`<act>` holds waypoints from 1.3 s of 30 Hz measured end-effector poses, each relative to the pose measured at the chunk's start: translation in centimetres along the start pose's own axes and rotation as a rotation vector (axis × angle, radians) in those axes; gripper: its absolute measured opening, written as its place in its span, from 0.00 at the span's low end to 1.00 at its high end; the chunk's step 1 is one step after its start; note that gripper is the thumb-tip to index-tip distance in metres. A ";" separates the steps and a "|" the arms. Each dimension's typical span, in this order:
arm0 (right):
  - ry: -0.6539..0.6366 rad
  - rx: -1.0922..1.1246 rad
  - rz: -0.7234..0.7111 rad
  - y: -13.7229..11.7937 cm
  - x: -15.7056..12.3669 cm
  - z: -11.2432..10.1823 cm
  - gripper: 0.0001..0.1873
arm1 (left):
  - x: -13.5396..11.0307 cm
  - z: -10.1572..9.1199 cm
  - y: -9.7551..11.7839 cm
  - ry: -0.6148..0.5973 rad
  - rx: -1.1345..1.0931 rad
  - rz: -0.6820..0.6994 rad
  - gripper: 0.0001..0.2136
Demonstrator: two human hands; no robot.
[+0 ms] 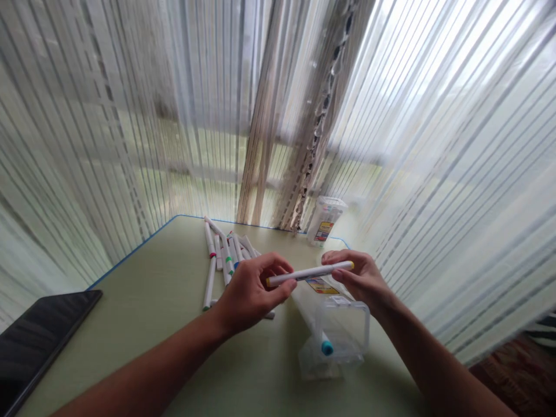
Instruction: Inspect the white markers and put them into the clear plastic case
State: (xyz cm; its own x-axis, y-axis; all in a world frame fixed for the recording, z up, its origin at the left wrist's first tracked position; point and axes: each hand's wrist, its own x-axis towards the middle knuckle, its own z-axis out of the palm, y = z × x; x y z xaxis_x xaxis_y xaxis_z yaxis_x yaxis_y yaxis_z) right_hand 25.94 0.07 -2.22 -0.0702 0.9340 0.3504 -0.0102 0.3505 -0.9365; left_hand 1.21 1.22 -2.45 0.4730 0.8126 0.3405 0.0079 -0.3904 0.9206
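Note:
A white marker (pixel 310 273) with yellow ends is held level above the table. My left hand (pixel 256 289) pinches its left end between thumb and fingers. At the other end, my right hand (pixel 358 275) has its thumb and fingers closed around the tip. Below my hands lies a clear plastic case (pixel 343 327) on its side, its open end facing me. Inside it rests a marker with a turquoise end (pixel 327 347). Beyond my left hand is a loose pile of white markers (pixel 226 255) with coloured bands, partly hidden by that hand.
A second clear case (pixel 322 223) with a label stands upright at the table's far edge. On the left lies a dark tablet-like device (pixel 43 341). The pale green table (pixel 143 284) has a blue edge, and striped sheer curtains (pixel 208 116) hang behind it.

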 end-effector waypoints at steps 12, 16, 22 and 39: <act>-0.122 0.002 -0.171 -2.0 -0.2 1.5 0.11 | 1.1 -0.9 -1.3 -0.016 0.200 -0.022 0.08; -0.108 -0.045 -0.203 -1.7 -0.2 1.5 0.11 | 1.4 -0.9 -1.9 -0.004 0.175 -0.042 0.07; -0.117 -0.063 -0.207 -1.9 -0.2 1.4 0.12 | 1.2 -0.5 -1.8 0.028 0.168 -0.039 0.07; -0.127 -0.019 0.076 0.6 0.1 0.2 0.11 | -0.1 -0.1 1.0 0.183 0.118 0.098 0.06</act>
State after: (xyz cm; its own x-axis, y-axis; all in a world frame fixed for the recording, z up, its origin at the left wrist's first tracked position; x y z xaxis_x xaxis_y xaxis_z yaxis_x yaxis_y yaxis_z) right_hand 25.70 0.37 -2.70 -0.1957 0.9419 0.2730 0.0188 0.2819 -0.9593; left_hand 1.12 0.77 -1.58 0.3093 0.8290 0.4659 0.0780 -0.5103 0.8564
